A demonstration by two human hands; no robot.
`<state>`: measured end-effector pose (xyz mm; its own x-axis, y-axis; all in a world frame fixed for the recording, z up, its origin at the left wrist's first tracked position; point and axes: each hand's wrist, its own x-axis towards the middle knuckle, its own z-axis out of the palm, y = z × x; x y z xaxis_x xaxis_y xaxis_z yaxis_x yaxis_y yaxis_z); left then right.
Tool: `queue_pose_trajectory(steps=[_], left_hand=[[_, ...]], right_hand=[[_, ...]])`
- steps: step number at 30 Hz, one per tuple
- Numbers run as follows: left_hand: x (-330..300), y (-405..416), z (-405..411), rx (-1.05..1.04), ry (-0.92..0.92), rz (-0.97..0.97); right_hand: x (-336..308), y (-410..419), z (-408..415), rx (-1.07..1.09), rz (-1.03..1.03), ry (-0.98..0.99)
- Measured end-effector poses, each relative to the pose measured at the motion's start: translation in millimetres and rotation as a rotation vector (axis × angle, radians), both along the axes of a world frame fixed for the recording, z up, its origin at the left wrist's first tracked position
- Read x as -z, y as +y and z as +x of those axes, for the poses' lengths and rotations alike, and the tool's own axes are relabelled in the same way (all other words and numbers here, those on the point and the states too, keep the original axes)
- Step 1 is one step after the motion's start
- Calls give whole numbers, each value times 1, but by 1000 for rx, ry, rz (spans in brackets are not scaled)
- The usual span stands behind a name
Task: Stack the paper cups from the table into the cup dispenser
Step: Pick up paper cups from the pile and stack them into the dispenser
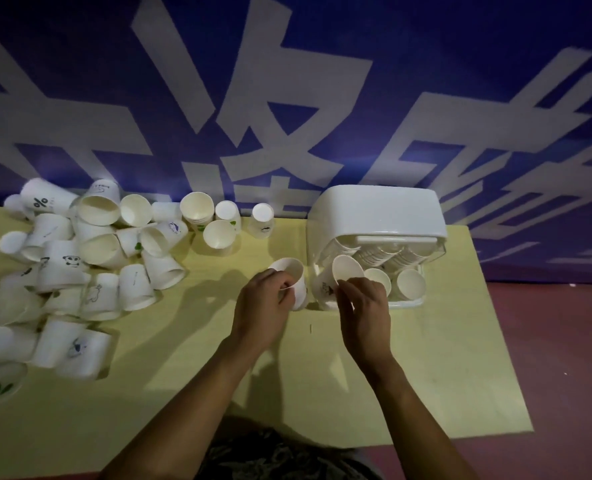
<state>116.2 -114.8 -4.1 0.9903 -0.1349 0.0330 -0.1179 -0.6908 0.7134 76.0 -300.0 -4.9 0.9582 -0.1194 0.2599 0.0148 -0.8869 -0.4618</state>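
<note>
Behind the yellow table [426, 375] hangs a blue banner [426, 64] with big white characters, and the light is dim; the white cup dispenser [377, 211] stands at the table's far right with its front open toward the person, so the rows of nested cups inside can be reached without leaning. Loose paper cups [90, 258] lie heaped on the left, most on their sides, well apart from the dispenser, which I take to be the stock not yet dealt with. The right hand [365, 306] has its fingers curled round a tilted cup [345, 271] at the dispenser's left-hand row, mouth turned up and outward; it looks angled that way to slide onto the stack there, though whether it is already seated I cannot tell. The left hand [265, 303] pinches a second cup [293, 282] by its side, just beside the dispenser's left wall; holding it so close seems meant to have the next one ready.
</note>
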Motion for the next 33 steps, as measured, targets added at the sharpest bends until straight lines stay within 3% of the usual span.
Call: queue_pose_trajectory(steps=[5,12,22,33], left_hand=[[-8,-58,-6,74,-18,-61],[-7,-139,-8,133,-27,-44],[19,-209,-5,167,81,241],[48,-230,4,130,234,424]], right_hand=[[-4,-55,-21,126,93,24],[-7,-142,-27,203,63,3],[37,-210,0,-9,-66,203],[67,-216,21,-201,-301,352]])
